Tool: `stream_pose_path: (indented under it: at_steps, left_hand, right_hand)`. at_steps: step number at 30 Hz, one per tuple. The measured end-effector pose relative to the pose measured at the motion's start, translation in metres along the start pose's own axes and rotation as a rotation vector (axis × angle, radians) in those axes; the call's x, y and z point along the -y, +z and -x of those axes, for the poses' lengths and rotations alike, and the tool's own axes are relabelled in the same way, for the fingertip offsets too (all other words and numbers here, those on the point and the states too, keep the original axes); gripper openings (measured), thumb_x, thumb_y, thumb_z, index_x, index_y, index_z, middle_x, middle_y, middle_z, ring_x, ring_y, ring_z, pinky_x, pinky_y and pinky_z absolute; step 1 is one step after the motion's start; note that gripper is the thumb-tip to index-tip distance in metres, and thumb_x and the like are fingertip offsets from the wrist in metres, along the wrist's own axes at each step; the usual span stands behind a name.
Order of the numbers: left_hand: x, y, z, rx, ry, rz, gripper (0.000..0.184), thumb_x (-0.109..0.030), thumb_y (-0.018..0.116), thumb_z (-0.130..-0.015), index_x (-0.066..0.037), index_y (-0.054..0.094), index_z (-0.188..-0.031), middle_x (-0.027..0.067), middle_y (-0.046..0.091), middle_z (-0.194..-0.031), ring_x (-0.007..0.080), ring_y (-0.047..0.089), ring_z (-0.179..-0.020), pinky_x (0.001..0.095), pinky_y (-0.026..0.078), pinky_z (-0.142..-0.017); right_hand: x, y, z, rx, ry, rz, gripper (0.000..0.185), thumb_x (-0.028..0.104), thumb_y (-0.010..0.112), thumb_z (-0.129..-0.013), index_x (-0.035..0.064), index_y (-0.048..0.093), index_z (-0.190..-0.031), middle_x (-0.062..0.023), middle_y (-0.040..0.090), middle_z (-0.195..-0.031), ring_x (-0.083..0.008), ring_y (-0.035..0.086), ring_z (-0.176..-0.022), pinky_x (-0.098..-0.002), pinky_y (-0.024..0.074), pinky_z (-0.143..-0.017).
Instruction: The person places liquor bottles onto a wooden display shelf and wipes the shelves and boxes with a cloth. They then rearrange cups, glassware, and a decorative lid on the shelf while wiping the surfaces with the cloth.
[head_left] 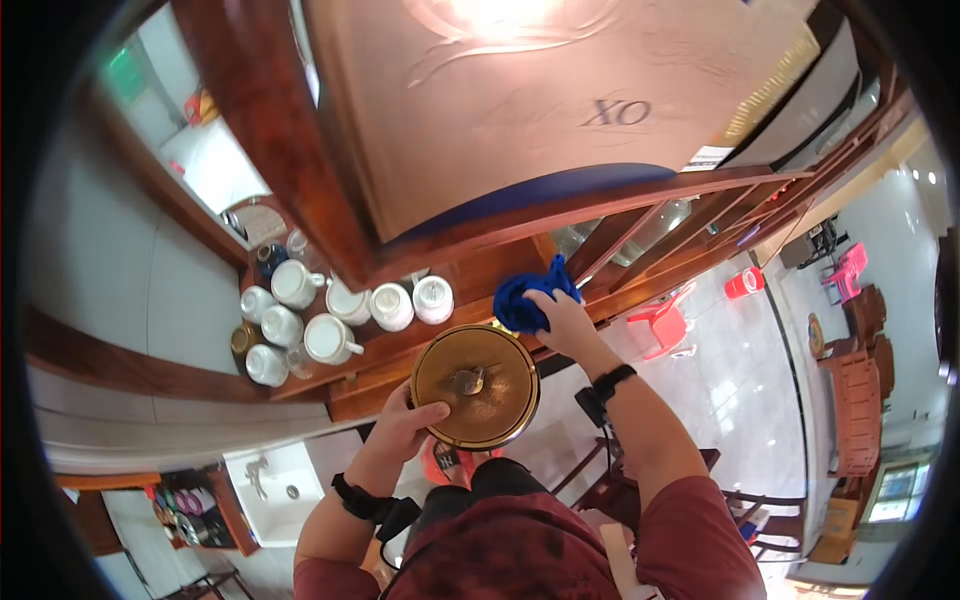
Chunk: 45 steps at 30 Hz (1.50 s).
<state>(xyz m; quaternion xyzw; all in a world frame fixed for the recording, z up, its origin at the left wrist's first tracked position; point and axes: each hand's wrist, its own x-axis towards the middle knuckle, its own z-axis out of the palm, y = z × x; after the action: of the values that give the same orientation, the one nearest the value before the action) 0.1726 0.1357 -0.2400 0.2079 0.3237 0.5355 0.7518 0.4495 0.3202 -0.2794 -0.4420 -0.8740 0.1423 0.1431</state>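
Note:
A round golden-brown lidded container with a knob on top is in my left hand, the thumb lying over its rim. Just right of and above it, my right hand has its fingers closed on a bunched blue cloth, over the edge of the wooden shelf. The cloth hangs close to the container's upper right rim. Fingers under the container and behind the cloth are hidden.
Several upturned white cups stand on the shelf at left. Above is a large copper-coloured box marked XO. A white sink is at lower left. A red stool and a red bucket stand on the floor at right.

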Motion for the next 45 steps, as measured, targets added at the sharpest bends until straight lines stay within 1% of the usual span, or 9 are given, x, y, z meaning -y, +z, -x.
stream_pose_path:
  at_steps: [8,11,12,14,26,28,33,38,45]
  left_hand:
    - [-0.013,0.02,-0.046,-0.054,0.035,-0.065,0.054,-0.019,0.066,-0.091,0.003,0.044,-0.135,0.014,0.058,-0.127,0.024,0.062,-0.112,0.0373,0.052,-0.095]
    - [-0.013,0.031,-0.072,-0.089,0.044,0.066,0.044,-0.015,0.058,-0.097,0.001,0.044,-0.136,0.0138,0.057,-0.132,0.0265,0.057,-0.121,0.0419,0.048,-0.101]
    - [-0.013,0.034,-0.081,-0.089,0.041,0.05,0.044,-0.015,0.058,-0.097,0.001,0.044,-0.136,0.0138,0.057,-0.132,0.0265,0.057,-0.121,0.0419,0.048,-0.101]
    - [-0.012,0.044,-0.099,-0.212,0.07,0.05,0.044,-0.016,0.057,-0.097,0.0,0.044,-0.136,0.0136,0.056,-0.133,0.0269,0.057,-0.122,0.043,0.048,-0.103]
    - [0.005,0.058,-0.233,-0.431,0.159,0.038,0.037,-0.02,0.071,-0.089,-0.005,0.056,-0.12,0.0089,0.063,-0.117,0.0219,0.063,-0.105,0.0399,0.054,-0.093]
    - [0.008,0.06,-0.252,-0.578,0.195,0.061,0.038,-0.02,0.077,-0.085,-0.004,0.059,-0.114,0.0075,0.062,-0.112,0.0196,0.063,-0.098,0.0343,0.056,-0.078]
    - [0.006,0.047,-0.289,-0.673,0.2,0.067,0.038,-0.019,0.076,-0.085,-0.006,0.058,-0.115,0.0075,0.059,-0.116,0.0203,0.061,-0.099,0.0372,0.055,-0.079]
    - [0.005,0.035,-0.317,-0.718,0.216,0.011,0.041,-0.028,0.078,-0.085,-0.011,0.059,-0.118,0.0025,0.063,-0.113,0.0169,0.062,-0.097,0.0319,0.054,-0.082]
    - [-0.003,0.038,-0.322,-0.71,0.138,-0.046,0.05,-0.03,0.082,-0.08,-0.009,0.056,-0.118,0.0096,0.048,-0.117,0.0258,0.05,-0.105,0.0475,0.057,-0.081]
  right_hand:
    - [0.022,-0.089,0.004,-1.276,0.14,-0.354,0.077,0.001,0.071,-0.062,0.0028,0.043,-0.133,-0.0139,0.052,-0.121,-0.0314,0.051,-0.119,-0.0403,0.0355,-0.107]
    - [0.022,-0.116,-0.044,-1.306,0.182,-0.351,0.091,0.005,0.08,-0.065,0.003,0.03,-0.141,-0.0145,0.044,-0.128,-0.0292,0.046,-0.121,-0.04,0.032,-0.109]
    - [0.03,-0.106,-0.067,-1.377,0.168,-0.755,0.092,0.006,0.08,-0.066,0.0029,0.028,-0.14,-0.0156,0.043,-0.125,-0.0298,0.045,-0.12,-0.0398,0.0326,-0.108]
    - [0.015,-0.073,-0.078,-1.474,0.306,-0.29,0.09,0.007,0.081,-0.067,0.0026,0.027,-0.139,-0.0164,0.043,-0.124,-0.0306,0.047,-0.118,-0.0398,0.0346,-0.105]
    - [-0.046,0.035,-0.029,-1.067,0.381,-0.55,0.075,0.011,0.078,-0.071,0.0023,0.041,-0.136,-0.0158,0.051,-0.126,-0.0329,0.055,-0.117,-0.0385,0.0436,-0.1]
    - [-0.058,0.04,-0.016,-0.923,0.368,-0.532,0.071,0.015,0.078,-0.072,0.0053,0.044,-0.133,-0.0177,0.052,-0.12,-0.0376,0.055,-0.111,-0.0418,0.045,-0.097]
    - [-0.051,0.031,0.038,-0.882,0.449,-0.937,0.053,0.003,0.066,-0.079,0.0034,0.05,-0.129,-0.014,0.065,-0.107,-0.0198,0.062,-0.102,-0.0327,0.0467,-0.093]
    - [-0.045,0.033,0.079,-0.828,0.395,-1.18,0.059,0.002,0.067,-0.08,0.0024,0.044,-0.135,-0.0064,0.058,-0.119,-0.0178,0.054,-0.114,-0.0316,0.0393,-0.102]
    - [-0.029,0.003,0.086,-0.726,0.28,-1.147,0.064,0.003,0.07,-0.078,0.004,0.039,-0.134,-0.0072,0.054,-0.122,-0.0178,0.054,-0.114,-0.0324,0.0414,-0.101]
